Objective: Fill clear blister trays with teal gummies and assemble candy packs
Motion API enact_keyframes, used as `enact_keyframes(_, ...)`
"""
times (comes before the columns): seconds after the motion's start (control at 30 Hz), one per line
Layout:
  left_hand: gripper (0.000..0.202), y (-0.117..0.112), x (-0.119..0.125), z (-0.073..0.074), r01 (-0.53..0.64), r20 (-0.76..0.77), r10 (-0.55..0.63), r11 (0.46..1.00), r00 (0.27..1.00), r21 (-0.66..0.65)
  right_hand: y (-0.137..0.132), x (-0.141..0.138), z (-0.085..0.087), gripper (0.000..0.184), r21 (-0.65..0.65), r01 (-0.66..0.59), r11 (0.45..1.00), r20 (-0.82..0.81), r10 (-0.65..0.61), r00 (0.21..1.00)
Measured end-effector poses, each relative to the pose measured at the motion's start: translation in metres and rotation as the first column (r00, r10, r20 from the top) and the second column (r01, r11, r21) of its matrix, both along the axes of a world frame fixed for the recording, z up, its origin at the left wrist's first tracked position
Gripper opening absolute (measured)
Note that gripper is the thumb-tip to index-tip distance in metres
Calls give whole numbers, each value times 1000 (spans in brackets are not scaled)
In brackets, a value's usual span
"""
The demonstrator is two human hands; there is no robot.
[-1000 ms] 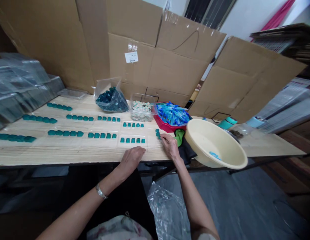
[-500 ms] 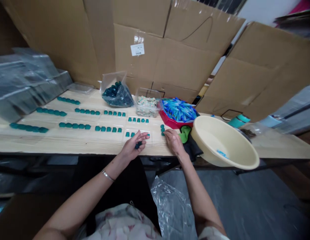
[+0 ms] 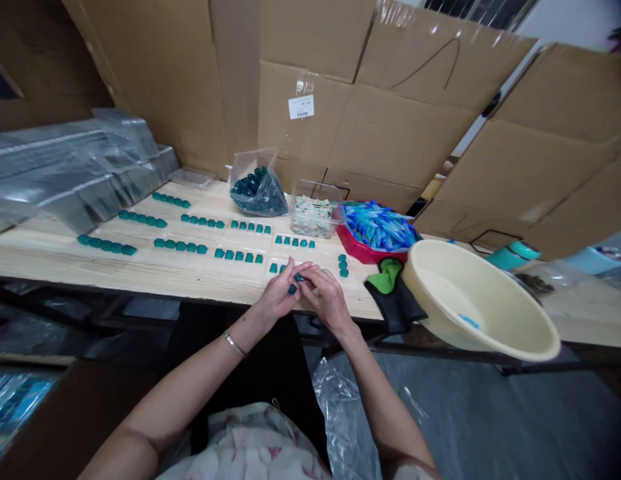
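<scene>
My left hand (image 3: 277, 295) is curled around dark teal faceted pieces (image 3: 292, 289) at the table's front edge. My right hand (image 3: 329, 299) meets it there, its fingertips pinching a small teal piece (image 3: 299, 277) against the left fingers. Just beyond the hands, a row of teal pieces (image 3: 273, 268) is partly covered by my left fingers. Right of them stands a short column of teal pieces (image 3: 343, 265) on the wood. More rows of such pieces (image 3: 239, 256) lie to the left, some in clear shallow trays.
Behind the rows stand a plastic bag of teal pieces (image 3: 260, 193), a clear box of small pale items (image 3: 313, 215) and a red tray (image 3: 363, 250) of blue sticks. A cream basin (image 3: 440, 293) overhangs the front edge, beside a black-green cloth (image 3: 390, 287). Clear containers (image 3: 85, 180) are stacked left.
My right hand has moved left from the short column to my left hand, and both now meet. The camera view has shifted left.
</scene>
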State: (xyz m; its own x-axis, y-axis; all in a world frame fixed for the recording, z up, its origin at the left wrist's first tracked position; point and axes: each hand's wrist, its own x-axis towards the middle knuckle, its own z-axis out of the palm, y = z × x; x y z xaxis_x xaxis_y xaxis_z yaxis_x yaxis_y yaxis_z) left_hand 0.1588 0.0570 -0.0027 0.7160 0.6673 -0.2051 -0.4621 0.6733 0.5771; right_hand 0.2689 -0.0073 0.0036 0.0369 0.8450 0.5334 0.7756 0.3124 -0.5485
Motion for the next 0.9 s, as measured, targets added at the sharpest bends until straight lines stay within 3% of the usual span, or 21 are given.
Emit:
enact_keyframes(0.07,31,0,-2,-2,-9,-2,9,1000,1000,30,1,2,-4,23,-19,55,998,-183,-57,981)
enact_keyframes(0.17,21,-3,-6,-6,8,-19,-5,990,1000,142,0,7,-7,24,-119,76,990,-468,-124,875)
enact_keyframes(0.27,21,-7,-8,-10,27,-91,-4,967,996,252,-6,9,-10,24,-168,61,984,-578,-148,802)
enact_keyframes(0.43,27,-14,-6,-18,46,-240,39,938,970,343,-26,2,-14,24,-72,79,994,-390,-101,915)
enact_keyframes(0.57,29,-20,-1,-20,150,-250,-59,919,966,363,-42,5,-13,21,-62,113,992,-264,-126,956)
enact_keyframes(0.63,30,-22,1,-17,179,-274,-80,916,958,359,-47,18,-12,20,-40,184,982,-229,-188,955)
enact_keyframes(0.73,30,-22,2,-13,160,-353,-20,914,935,373,-48,52,-9,20,0,285,958,-120,-283,952)
enact_keyframes(0.9,27,-19,0,-16,161,-364,-26,924,931,348,-36,100,-13,19,-34,261,965,158,-253,954)
